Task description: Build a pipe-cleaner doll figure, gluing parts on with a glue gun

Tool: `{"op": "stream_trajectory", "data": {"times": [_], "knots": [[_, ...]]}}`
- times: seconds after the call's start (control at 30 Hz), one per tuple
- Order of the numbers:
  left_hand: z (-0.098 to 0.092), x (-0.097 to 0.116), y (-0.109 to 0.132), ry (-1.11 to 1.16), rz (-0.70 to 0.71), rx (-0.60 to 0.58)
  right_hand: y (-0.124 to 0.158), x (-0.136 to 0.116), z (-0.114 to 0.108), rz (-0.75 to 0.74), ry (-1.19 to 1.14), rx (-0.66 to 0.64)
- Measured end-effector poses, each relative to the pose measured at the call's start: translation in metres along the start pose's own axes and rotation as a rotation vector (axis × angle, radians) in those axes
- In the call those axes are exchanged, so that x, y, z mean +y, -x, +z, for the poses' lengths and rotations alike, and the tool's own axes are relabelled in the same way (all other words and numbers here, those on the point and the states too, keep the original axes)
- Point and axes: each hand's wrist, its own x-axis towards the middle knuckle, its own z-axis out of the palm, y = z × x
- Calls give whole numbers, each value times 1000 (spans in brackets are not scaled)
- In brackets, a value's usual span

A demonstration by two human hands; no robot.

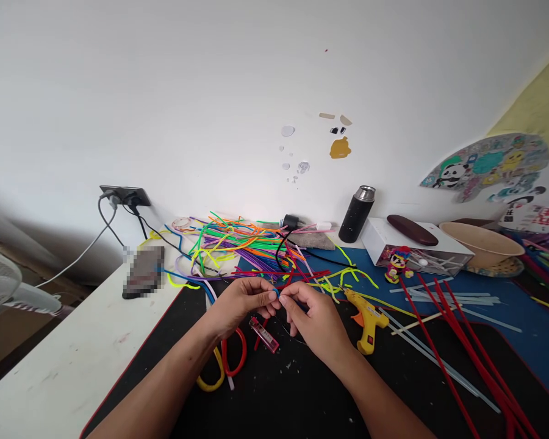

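My left hand [242,305] and my right hand [315,320] meet over the black mat [274,402], fingertips close together. Both pinch a small blue piece [276,293], which looks like a bit of pipe cleaner; the fingers hide most of it. Just below them lies a small pink case [264,335]. Beside my left wrist are a red loop [240,356] and a yellow loop [214,381], whose kind I cannot make out. To the right of my right hand, a yellow hot glue gun [366,320] rests on its side.
A heap of coloured pipe cleaners [251,247] lies along the wall. Further right stand a black flask [357,214], a white box [379,235], a small figurine [397,265] and a bowl [482,241]. Glue sticks [462,299] and red pipe cleaners [457,341] spread at the right.
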Motion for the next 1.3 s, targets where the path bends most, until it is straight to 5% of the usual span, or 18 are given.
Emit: {"op": "stream_trajectory", "data": {"times": [0.77, 1.3], "knots": [[6, 3, 1, 49, -3, 87, 1, 1, 0, -33, 88, 5], [3, 1, 0, 16, -53, 37, 2, -4, -2, -144, 263, 58]]}}
